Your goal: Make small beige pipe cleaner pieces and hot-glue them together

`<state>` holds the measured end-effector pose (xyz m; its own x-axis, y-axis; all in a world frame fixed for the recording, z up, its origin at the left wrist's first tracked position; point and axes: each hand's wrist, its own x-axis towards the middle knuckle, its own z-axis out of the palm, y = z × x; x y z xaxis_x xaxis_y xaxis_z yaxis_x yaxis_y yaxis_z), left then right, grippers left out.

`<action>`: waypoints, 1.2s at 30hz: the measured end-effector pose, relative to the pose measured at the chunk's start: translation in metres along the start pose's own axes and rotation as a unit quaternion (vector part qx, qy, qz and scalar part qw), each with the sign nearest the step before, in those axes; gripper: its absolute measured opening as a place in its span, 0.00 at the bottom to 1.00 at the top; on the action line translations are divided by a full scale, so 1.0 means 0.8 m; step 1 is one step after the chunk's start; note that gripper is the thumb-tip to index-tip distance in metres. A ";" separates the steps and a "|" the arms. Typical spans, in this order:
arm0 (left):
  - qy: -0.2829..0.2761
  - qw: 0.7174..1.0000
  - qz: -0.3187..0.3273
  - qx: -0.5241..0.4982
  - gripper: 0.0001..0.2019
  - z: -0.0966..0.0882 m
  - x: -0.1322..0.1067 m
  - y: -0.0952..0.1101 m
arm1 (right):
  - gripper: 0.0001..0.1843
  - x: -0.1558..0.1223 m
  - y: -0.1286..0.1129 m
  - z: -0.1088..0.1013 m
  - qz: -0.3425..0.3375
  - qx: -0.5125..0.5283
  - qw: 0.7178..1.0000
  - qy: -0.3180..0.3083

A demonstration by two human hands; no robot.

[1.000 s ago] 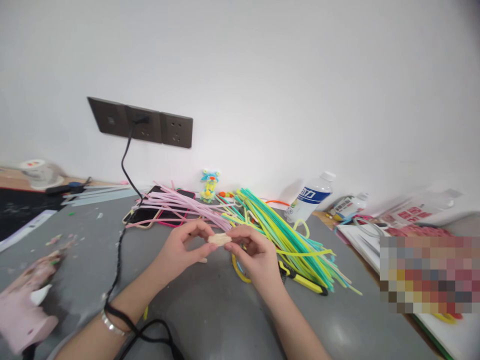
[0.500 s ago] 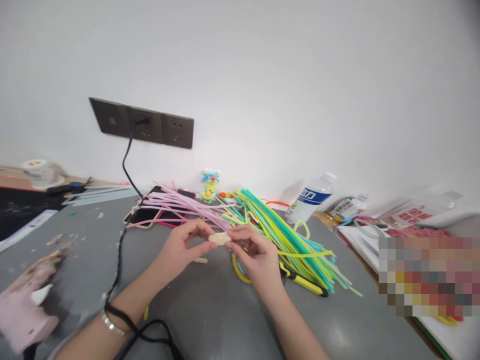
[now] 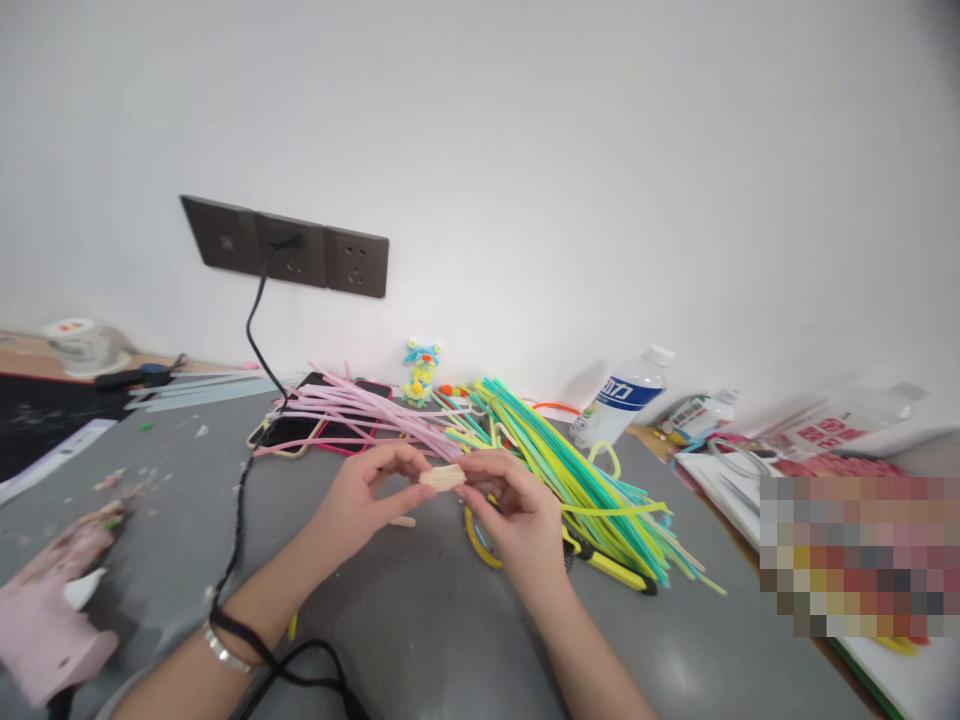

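Observation:
Between the fingertips of both hands is a small cream bundle of short pipe cleaner pieces [image 3: 442, 478], lying roughly level. My left hand [image 3: 371, 490] pinches its left end with thumb and index finger. At the right end, my right hand [image 3: 517, 505] pinches it the same way, with the other fingers curled. A short cream stick-like piece [image 3: 403, 522] rests on the table below the bundle. Behind the hands lie pink pipe cleaners [image 3: 367, 412], and a heap of green and yellow pipe cleaners [image 3: 577, 470] spreads to the right. A yellow-handled tool [image 3: 619, 570] is partly hidden by my right hand.
A pink glue gun [image 3: 56, 630] lies at the left. The black cord [image 3: 238, 520] runs from the wall socket [image 3: 356, 262] across my left forearm. A small pipe cleaner figure [image 3: 421, 375] and a bottle [image 3: 622, 398] stand by the wall. A pixelated patch covers things at right.
The cream bundle has turned slightly in my fingertips and shows more of its side. Both hands keep their pinch in nearly the same place.

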<state>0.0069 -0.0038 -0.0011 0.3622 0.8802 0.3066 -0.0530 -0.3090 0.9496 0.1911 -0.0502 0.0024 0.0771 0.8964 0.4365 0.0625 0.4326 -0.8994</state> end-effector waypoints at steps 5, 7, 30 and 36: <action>-0.004 1.000 0.007 0.007 0.06 -0.002 -0.004 -0.002 | 0.07 0.001 0.001 -0.001 0.013 0.011 1.000 0.002; -0.011 1.000 0.012 0.008 0.07 -0.002 -0.004 -0.004 | 0.06 0.001 0.001 -0.002 0.013 0.011 1.000 0.008; 0.043 0.989 0.087 0.115 0.08 -0.005 -0.007 -0.012 | 0.08 0.003 0.007 -0.001 -0.136 -0.109 0.985 0.014; 0.050 0.984 0.114 0.131 0.07 -0.002 -0.006 -0.007 | 0.09 0.003 0.008 0.000 -0.139 -0.098 0.985 0.024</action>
<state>0.0036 -0.0058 -0.0074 0.2742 0.8046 0.5267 0.1246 -0.5728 0.8102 0.1915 -0.0452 -0.0022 0.0759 0.7381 0.6704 0.2784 0.6299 -0.7250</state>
